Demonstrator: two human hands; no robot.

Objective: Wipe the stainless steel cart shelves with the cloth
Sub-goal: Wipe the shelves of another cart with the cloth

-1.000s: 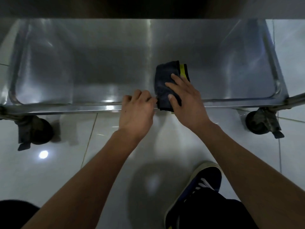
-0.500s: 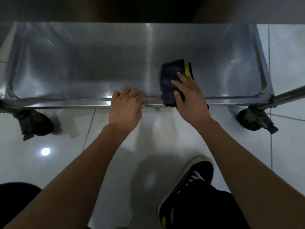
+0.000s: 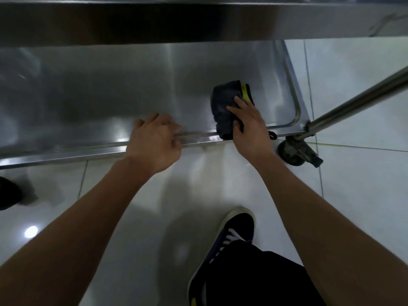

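My arms are bare from the wrists back, with no sleeves, watch or rings on my left hand (image 3: 154,142) or right hand (image 3: 250,129). I wear black trousers (image 3: 260,281). My shoe (image 3: 231,235) is dark navy with a pale rubber toe rim, white laces and a small yellow patch at its near side.
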